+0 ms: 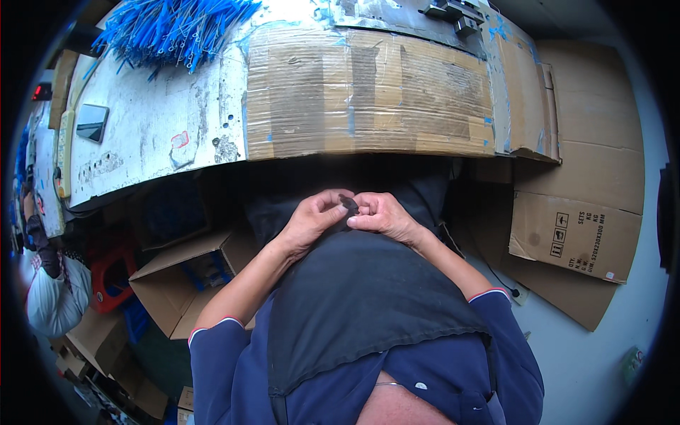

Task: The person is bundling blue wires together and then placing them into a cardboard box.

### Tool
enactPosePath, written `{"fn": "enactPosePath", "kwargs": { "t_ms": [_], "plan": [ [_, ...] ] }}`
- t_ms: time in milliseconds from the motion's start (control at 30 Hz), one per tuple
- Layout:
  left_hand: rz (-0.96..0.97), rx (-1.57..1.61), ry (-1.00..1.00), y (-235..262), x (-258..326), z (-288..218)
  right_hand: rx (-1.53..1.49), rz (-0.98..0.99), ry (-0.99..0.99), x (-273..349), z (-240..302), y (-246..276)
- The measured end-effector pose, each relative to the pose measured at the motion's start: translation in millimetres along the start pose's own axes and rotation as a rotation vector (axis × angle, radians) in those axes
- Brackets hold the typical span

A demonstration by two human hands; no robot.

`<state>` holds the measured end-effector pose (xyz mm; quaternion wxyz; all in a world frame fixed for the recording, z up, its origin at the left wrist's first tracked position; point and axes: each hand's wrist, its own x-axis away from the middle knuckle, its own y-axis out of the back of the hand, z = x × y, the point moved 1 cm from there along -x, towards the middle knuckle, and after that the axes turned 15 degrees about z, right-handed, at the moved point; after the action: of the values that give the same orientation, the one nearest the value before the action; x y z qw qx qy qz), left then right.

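My left hand (312,219) and my right hand (382,216) meet in front of my body, just below the workbench edge. Between their fingertips they pinch a small dark piece (348,204); its exact shape is too small to tell. Under both hands lies a dark apron (354,297) over my lap. Both forearms come up from navy short sleeves at the lower edge.
A white, worn workbench (156,127) carries a taped cardboard sheet (368,92), a heap of blue cable ties (170,28) at far left, and a dark metal part (457,14). Open cardboard boxes (191,276) stand on the left floor, flattened cartons (577,234) on the right. Another person's sleeve (53,294) is at far left.
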<state>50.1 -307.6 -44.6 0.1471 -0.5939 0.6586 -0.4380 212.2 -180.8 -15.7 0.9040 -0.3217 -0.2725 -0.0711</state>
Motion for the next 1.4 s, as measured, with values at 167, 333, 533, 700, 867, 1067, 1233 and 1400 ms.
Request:
{"fn": "enactPosePath", "kwargs": {
  "t_ms": [167,333,533,700,867,1067,1233,1400],
  "plan": [
    [0.0,-0.08,0.06,1.1,0.9,-2.8,0.006,-0.014,0.007,-0.5,1.4,-3.9],
    [0.204,-0.303,0.124,13.5,-3.4,-32.0,0.03,0.035,-0.014,-0.7,2.1,-3.0],
    [0.33,-0.286,0.191,20.2,-13.4,-52.2,0.077,0.109,-0.003,-4.7,2.2,-1.0],
    [0.149,-0.187,0.169,14.6,-18.8,-37.6,-0.149,0.068,0.062,-2.8,-1.0,0.0],
    [0.052,-0.344,0.06,10.7,-15.9,-33.2,-0.143,0.072,0.004,-4.3,-3.1,3.8],
    [-0.007,-0.423,0.053,6.1,-7.4,-33.4,-0.124,0.047,0.063,-2.8,-5.0,2.3],
    [0.055,-0.493,0.066,6.2,-10.6,-38.9,-0.142,0.039,0.089,-1.7,-2.5,-3.2],
    [0.097,-0.549,0.167,1.2,-14.1,-52.6,-0.112,0.065,0.088,-2.0,2.3,-6.3]
  ]
}}
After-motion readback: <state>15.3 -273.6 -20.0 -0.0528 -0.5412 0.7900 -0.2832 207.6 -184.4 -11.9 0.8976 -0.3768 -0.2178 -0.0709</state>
